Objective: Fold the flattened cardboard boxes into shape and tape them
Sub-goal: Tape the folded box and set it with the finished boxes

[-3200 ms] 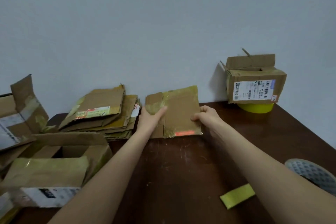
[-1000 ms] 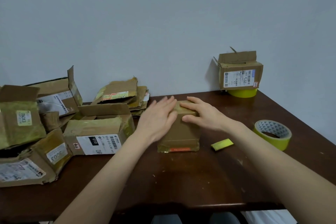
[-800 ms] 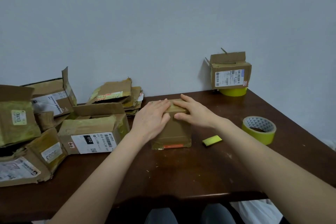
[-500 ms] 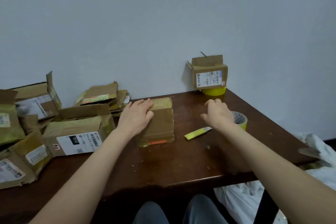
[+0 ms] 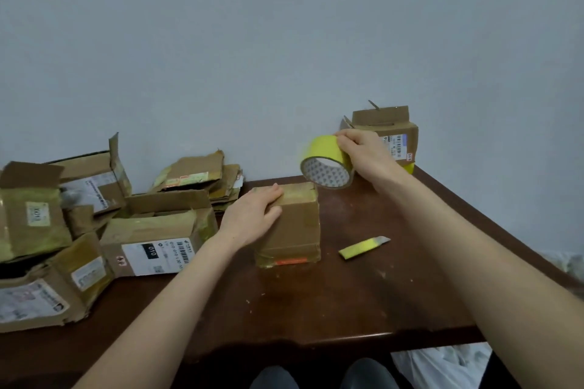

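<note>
Editor: Where does the box stand?
Photographer: Brown corrugated box [image 5: 294, 224], folded square and closed, patched with glossy old tape, sits mid-frame on the dark wooden surface [image 5: 347, 309]. The left hand [image 5: 252, 215] rests on its top left edge, grip slack, fingers laid flat on the lid.
Editor: And the other hand?
Photographer: The right hand [image 5: 363, 155] has its grip wrapped round a yellow tape roll [image 5: 325, 164], held in the air at one o'clock of the box, its patterned core facing the camera. A yellow utility knife [image 5: 363, 248] lies at four o'clock, grey tip showing. Crumpled labelled boxes [image 5: 158, 240] crowd nine o'clock. A ragged stack of flattened cardboard [image 5: 196, 174] sits at eleven o'clock against the pale wall [image 5: 284, 41].
</note>
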The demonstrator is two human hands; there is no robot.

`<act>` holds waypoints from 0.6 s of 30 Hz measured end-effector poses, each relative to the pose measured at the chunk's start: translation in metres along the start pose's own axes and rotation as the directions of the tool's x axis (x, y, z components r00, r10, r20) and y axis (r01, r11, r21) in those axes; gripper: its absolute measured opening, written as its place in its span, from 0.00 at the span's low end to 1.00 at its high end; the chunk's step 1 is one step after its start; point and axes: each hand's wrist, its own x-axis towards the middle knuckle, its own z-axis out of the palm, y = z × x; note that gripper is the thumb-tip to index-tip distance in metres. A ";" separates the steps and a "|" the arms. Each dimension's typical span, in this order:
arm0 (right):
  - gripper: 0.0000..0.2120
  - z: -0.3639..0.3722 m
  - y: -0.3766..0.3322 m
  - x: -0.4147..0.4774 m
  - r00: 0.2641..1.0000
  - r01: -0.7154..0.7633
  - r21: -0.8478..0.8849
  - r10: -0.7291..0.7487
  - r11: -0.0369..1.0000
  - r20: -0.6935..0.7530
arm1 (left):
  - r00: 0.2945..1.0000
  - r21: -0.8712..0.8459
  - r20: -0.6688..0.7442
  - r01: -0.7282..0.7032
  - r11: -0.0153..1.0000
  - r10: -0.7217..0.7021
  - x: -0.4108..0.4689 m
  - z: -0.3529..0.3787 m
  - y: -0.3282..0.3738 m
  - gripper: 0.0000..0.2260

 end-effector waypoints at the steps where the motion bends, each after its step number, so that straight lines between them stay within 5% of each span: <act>1: 0.14 0.009 -0.012 0.009 0.998 0.014 0.025 -0.016 1.000 0.059 | 1.000 -0.054 0.006 0.026 0.998 -0.026 0.000 -0.001 0.000 0.21; 3: 0.16 0.029 -0.022 0.026 0.985 0.040 -0.024 -0.035 0.999 0.171 | 0.994 -0.330 0.036 0.111 0.937 -0.105 0.003 -0.004 -0.005 0.23; 5: 0.17 0.045 -0.021 0.037 0.969 0.042 -0.084 -0.020 0.996 0.245 | 0.973 -0.731 0.101 0.214 0.647 -0.208 0.005 -0.013 -0.011 0.21; 7: 0.17 0.053 -0.018 0.047 0.964 0.044 -0.109 -0.014 0.993 0.266 | 0.929 -0.904 0.181 0.286 0.317 -0.323 0.011 -0.023 -0.015 0.15; 8: 0.17 0.054 -0.018 0.049 0.962 0.052 -0.124 -0.016 0.991 0.272 | 0.905 -0.919 0.219 0.317 0.236 -0.364 0.015 -0.027 -0.015 0.14; 13: 0.18 0.057 -0.015 0.055 0.954 0.052 -0.100 -0.019 0.994 0.300 | 0.878 -0.910 0.053 0.239 0.338 -0.476 0.030 -0.027 -0.006 0.12; 18: 0.20 0.050 -0.006 0.041 0.901 0.072 -0.029 -0.053 0.997 0.431 | 0.810 -0.812 -0.027 0.324 0.486 -0.585 0.036 -0.012 -0.008 0.13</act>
